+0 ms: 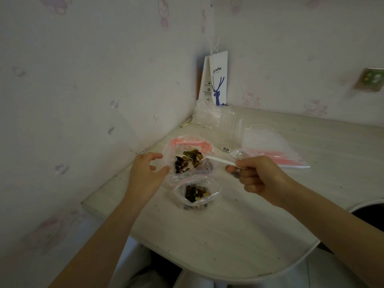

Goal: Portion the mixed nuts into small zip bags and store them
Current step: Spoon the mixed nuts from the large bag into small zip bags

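Your right hand [257, 175] grips a white spoon [220, 160] reaching into the far nut bag [171, 147]; your left hand [143, 173] hovers loose-fingered at the bag's left edge.

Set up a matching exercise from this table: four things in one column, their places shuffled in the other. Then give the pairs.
Things
1. white plastic spoon
2. paper coffee bag
3. small filled zip bag
4. stack of empty zip bags

Places
A. standing upright at the far corner of the table
B. closest to the person
C. gripped in the right hand
D. lying flat beyond the right hand

Pairs: 1-C; 2-A; 3-B; 4-D
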